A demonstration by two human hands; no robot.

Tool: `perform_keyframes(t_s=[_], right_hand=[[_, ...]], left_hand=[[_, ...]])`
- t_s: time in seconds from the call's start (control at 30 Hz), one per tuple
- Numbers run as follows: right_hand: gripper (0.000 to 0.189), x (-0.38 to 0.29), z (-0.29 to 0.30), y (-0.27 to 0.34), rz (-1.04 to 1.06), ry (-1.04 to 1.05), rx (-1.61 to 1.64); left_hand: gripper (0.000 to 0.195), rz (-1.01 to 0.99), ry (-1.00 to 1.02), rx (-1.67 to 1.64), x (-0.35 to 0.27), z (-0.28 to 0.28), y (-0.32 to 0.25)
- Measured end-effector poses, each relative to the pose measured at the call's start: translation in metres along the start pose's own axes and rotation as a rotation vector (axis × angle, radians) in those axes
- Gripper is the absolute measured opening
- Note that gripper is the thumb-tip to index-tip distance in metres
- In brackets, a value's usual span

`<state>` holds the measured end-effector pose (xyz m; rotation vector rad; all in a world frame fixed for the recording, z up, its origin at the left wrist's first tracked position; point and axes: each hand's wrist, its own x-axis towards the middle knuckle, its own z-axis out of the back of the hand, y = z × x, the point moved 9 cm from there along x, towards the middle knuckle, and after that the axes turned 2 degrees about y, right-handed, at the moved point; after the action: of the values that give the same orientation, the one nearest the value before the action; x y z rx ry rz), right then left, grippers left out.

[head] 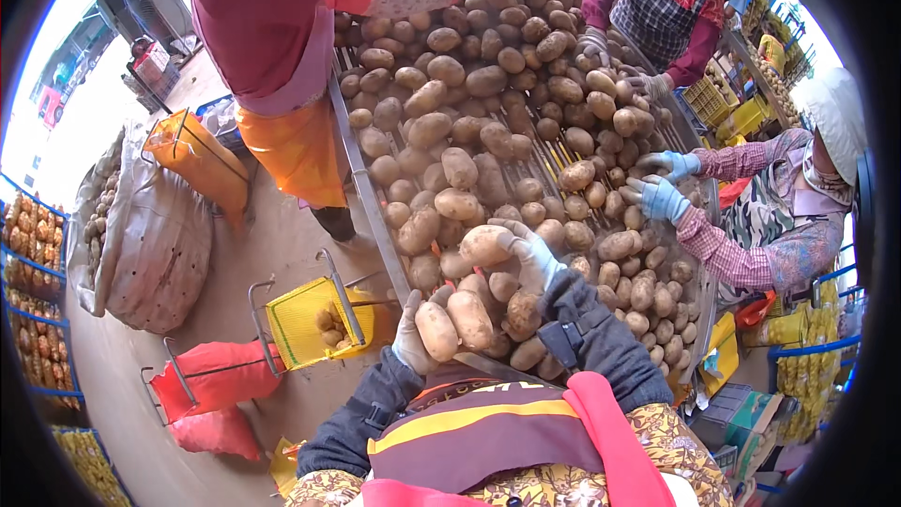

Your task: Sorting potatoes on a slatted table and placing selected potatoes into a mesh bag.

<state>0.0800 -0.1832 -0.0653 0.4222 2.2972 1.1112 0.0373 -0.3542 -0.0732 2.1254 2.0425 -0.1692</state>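
Observation:
My left hand (414, 339), in a pale glove, holds a large tan potato (436, 331) at the near edge of the sorting table. A second potato (469, 320) rests against it, and I cannot tell whether my fingers reach under that one too. My right hand (533, 253), in a white and light-blue glove, has its fingers around the end of another large potato (483, 245), just above the pile. More potatoes (522, 315) lie between my forearms. The slatted metal bed (535, 155) shows through gaps among the potatoes.
Co-workers' gloved hands (662, 186) reach into the pile from the right and far sides. A metal rail (373, 204) bounds the table's left side. On the floor at left stand a yellow mesh bag (310, 317) on a frame, red sacks (215, 377) and a large white sack (158, 246).

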Motion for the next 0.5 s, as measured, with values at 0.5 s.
perform_keyframes(t_s=[0.5], right_hand=[[0.019,-0.093,-0.079,0.004,0.45,0.13,-0.649]], left_hand=[[0.089,0.278,-0.01,0.188,-0.004,-0.02,0.057]])
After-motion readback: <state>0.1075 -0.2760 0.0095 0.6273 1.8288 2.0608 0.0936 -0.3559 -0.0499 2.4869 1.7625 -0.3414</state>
